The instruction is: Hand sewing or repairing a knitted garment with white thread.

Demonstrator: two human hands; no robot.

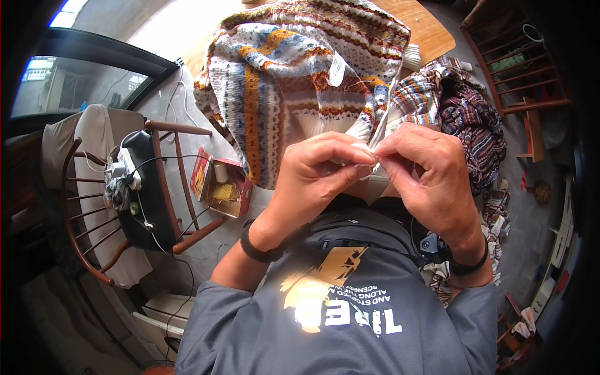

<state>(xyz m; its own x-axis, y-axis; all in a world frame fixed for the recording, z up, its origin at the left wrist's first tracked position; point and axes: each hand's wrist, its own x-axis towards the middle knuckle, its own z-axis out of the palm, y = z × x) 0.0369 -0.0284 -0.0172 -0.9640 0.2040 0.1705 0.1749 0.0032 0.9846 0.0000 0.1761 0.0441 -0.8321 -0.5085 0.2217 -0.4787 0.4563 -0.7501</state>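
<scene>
A patterned knit sweater [265, 94] in white, blue, mustard and rust lies in front of me, partly on a wooden table [431, 28] and hanging toward my lap. A white paper tag [336, 70] is attached to it. My left hand [322, 167] pinches a white knit edge of the sweater between thumb and fingers. Close beside it, my right hand [430, 172] has thumb and index finger pressed together at the same white edge. Whether a needle or thread is between the fingertips is too small to make out.
More striped knitwear [472, 122] is heaped to the right, down toward the floor. At left stands a wooden chair [203, 234] bearing a power strip [129, 164] and cables. An open box [240, 203] beside it holds a spool and yellow material. A slatted wooden rack [528, 65] stands far right.
</scene>
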